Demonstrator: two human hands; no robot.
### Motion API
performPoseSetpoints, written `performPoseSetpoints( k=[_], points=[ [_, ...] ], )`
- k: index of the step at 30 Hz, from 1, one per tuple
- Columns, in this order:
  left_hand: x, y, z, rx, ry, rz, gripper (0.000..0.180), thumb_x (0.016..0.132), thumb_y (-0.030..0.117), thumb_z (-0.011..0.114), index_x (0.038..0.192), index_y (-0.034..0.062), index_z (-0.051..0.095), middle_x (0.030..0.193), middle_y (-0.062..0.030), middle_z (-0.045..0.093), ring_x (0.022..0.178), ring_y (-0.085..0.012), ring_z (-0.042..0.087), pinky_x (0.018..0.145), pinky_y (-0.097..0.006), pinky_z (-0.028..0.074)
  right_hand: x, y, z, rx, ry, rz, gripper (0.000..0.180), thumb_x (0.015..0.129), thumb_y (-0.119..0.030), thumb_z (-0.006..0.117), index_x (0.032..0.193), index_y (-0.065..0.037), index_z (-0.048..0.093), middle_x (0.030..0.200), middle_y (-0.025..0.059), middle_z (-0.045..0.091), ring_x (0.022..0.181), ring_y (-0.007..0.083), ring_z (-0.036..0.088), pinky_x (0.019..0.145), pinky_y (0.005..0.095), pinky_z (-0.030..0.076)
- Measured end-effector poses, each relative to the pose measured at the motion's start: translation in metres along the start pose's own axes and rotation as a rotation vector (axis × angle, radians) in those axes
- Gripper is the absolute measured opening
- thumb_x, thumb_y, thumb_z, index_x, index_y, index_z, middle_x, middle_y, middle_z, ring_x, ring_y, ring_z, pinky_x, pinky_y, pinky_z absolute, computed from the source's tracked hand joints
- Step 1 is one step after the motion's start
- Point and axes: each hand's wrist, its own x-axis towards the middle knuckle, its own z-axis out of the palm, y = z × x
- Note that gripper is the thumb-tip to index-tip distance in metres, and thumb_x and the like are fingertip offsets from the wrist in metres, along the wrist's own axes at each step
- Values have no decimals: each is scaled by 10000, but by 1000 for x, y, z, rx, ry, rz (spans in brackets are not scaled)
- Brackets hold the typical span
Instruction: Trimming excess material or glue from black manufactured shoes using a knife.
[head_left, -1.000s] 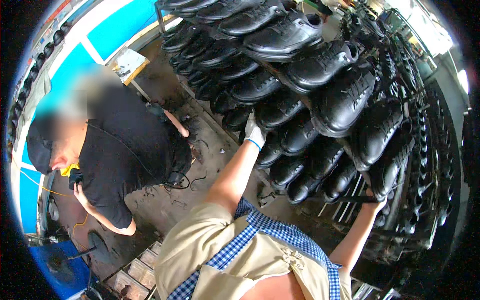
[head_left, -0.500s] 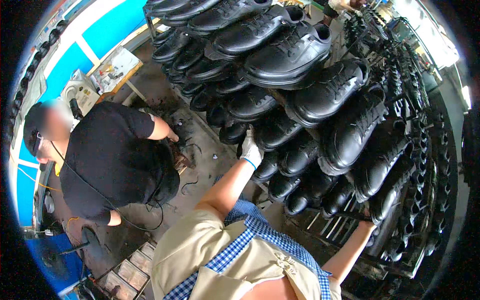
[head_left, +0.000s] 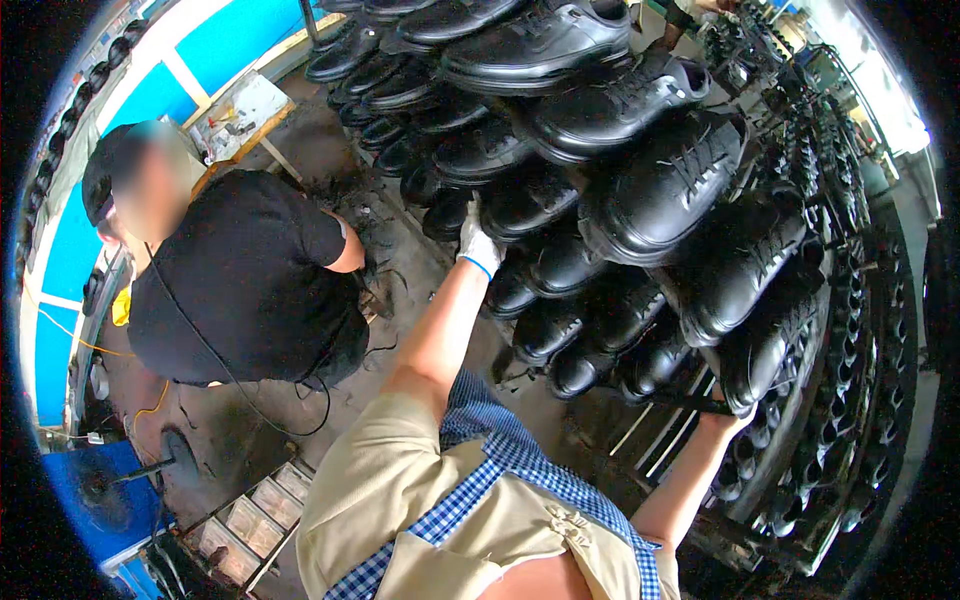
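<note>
A tiered rack full of black lace-up shoes stands in front of me. My left hand, in a white glove with a blue cuff, is at the rack's left side, against the toes of the lower shoes. One digit points up; the other fingers are hidden behind the shoes. Bare of any visible glove, my right hand is closed at the end of a dark rack bar at the near right corner. Just above it sits the last shoe, which partly covers its fingers.
A co-worker in a black shirt bends over at the left, a cable hanging nearby. Behind stands a cluttered table. Crates lie at lower left beside a blue panel. More shoe racks line the right side.
The shoe rack has shifted up and slightly left in view, with both my hands staying at it. The co-worker's head and shoulders have moved to the right.
</note>
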Motion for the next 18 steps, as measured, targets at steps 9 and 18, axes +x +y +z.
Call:
performPoseSetpoints(
  k=[9, 18],
  points=[
    [16, 58, 27, 47, 101, -31, 581, 941, 524, 335, 1324, 101, 442, 1323, -95, 493, 1155, -296, 504, 952, -465, 437, 20, 30, 40, -52, -25, 48, 438, 948, -283, 376, 1279, -10, 463, 1235, 139, 543, 1094, 293, 538, 972, 431, 424],
    [45, 109, 8, 113, 152, 89, 640, 901, 608, 340, 1306, 132, 477, 1323, -84, 502, 1174, -307, 490, 965, -483, 418, 40, 65, 85, -10, -125, 70, 436, 950, -288, 375, 1276, -13, 463, 1235, 132, 542, 1095, 287, 535, 970, 426, 422]
  ],
)
